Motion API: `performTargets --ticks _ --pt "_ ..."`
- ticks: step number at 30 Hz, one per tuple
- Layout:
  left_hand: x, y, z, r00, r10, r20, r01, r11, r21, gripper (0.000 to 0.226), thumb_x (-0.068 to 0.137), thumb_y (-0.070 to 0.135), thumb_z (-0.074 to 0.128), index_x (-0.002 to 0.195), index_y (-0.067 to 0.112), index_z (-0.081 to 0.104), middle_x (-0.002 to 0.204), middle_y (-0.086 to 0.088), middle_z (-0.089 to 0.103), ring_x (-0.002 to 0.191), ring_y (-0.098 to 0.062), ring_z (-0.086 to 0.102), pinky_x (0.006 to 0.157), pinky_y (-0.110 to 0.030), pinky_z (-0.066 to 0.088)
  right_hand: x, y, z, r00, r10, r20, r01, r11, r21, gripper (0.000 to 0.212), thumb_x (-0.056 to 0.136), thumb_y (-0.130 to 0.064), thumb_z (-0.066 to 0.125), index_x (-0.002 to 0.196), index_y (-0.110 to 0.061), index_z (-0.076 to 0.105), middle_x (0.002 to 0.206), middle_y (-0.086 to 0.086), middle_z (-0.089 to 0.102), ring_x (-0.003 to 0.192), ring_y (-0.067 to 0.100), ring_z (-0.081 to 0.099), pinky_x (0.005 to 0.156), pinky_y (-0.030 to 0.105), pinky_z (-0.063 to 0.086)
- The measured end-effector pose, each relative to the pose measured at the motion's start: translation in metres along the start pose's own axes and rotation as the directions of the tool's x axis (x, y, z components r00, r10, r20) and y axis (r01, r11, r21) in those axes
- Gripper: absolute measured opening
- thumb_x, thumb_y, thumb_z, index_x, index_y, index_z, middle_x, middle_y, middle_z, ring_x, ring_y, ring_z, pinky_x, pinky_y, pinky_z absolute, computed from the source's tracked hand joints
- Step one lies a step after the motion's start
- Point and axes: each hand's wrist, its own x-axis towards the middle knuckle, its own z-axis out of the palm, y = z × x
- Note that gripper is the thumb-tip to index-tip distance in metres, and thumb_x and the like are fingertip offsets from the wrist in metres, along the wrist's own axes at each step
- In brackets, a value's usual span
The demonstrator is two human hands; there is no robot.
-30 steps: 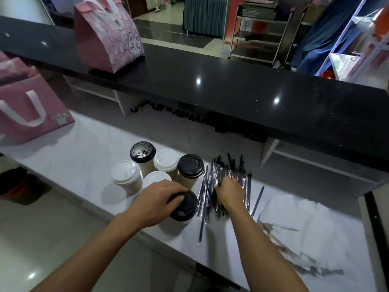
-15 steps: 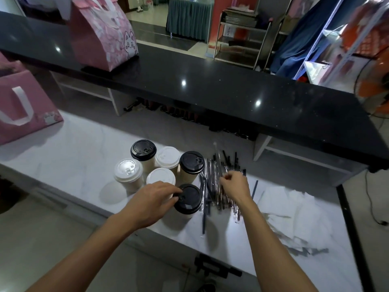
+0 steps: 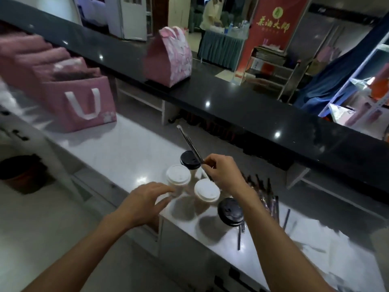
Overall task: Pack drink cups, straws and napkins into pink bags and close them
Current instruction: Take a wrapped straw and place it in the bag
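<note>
Straws [image 3: 190,145] pinched in the right hand [image 3: 223,173] should go straight into a pink bag [image 3: 84,106] (left hand [image 3: 145,199] is open, holding nothing).

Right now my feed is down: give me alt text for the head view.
The right hand pinches wrapped black straws above a cluster of lidded paper cups on the white counter, while the open left hand reaches toward the nearest white-lidded cup. More straws lie to the right, and pink bags stand at the left.
</note>
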Motion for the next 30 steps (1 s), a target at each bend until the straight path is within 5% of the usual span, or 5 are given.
performTargets --ticks 7,12,15,25,30 --pt "-0.056 -0.083 -0.076 0.971 -0.211 -0.113 0.223 0.969 0.110 0.046 0.093 0.049 0.046 0.123 0.025 0.070 0.118 0.003 0.072 0.107 -0.022 0.066 0.094 -0.035 0.051 0.044 -0.112 0.064 0.944 -0.284 0.168 0.305 0.946 -0.113 0.008 0.089 -0.029 0.066 0.090 -0.023 0.070 0.080 -0.007 0.069 0.075 0.018 0.062 0.070 0.040 0.055" --pt "-0.083 -0.131 -0.128 0.931 -0.323 -0.168 0.350 0.922 0.167 0.053 0.094 0.056 0.037 0.132 0.031 0.063 0.123 0.002 0.068 0.113 -0.022 0.062 0.095 -0.037 0.049 0.077 -0.177 0.101 0.869 -0.427 0.251 0.468 0.873 -0.136 0.007 0.090 -0.028 0.064 0.092 -0.022 0.067 0.084 -0.006 0.067 0.075 0.018 0.060 0.068 0.039 0.055" --pt "-0.090 -0.157 -0.153 0.910 -0.366 -0.193 0.403 0.891 0.211 0.038 0.101 0.041 0.053 0.137 0.029 0.061 0.132 0.003 0.064 0.121 -0.020 0.058 0.098 -0.034 0.046 0.101 -0.205 0.124 0.825 -0.492 0.278 0.540 0.831 -0.133 0.007 0.091 -0.029 0.064 0.092 -0.022 0.066 0.083 -0.009 0.065 0.073 0.015 0.059 0.066 0.038 0.055" --pt "-0.036 -0.254 -0.220 0.887 -0.409 -0.214 0.453 0.861 0.234 0.036 0.101 0.035 0.054 0.137 0.031 0.059 0.134 0.010 0.061 0.123 -0.012 0.054 0.096 -0.024 0.038 0.241 -0.259 0.189 0.775 -0.580 0.251 0.618 0.779 -0.106 0.005 0.091 -0.024 0.068 0.090 -0.020 0.070 0.085 -0.004 0.068 0.073 0.017 0.059 0.062 0.038 0.055" --pt "0.018 -0.299 -0.255 0.889 -0.395 -0.230 0.443 0.868 0.222 0.036 0.100 0.036 0.057 0.135 0.031 0.060 0.131 0.009 0.063 0.123 -0.013 0.055 0.104 -0.036 0.045 0.319 -0.278 0.205 0.791 -0.569 0.226 0.603 0.787 -0.128 0.006 0.091 -0.027 0.070 0.090 -0.021 0.071 0.083 -0.004 0.069 0.070 0.016 0.062 0.064 0.039 0.059"
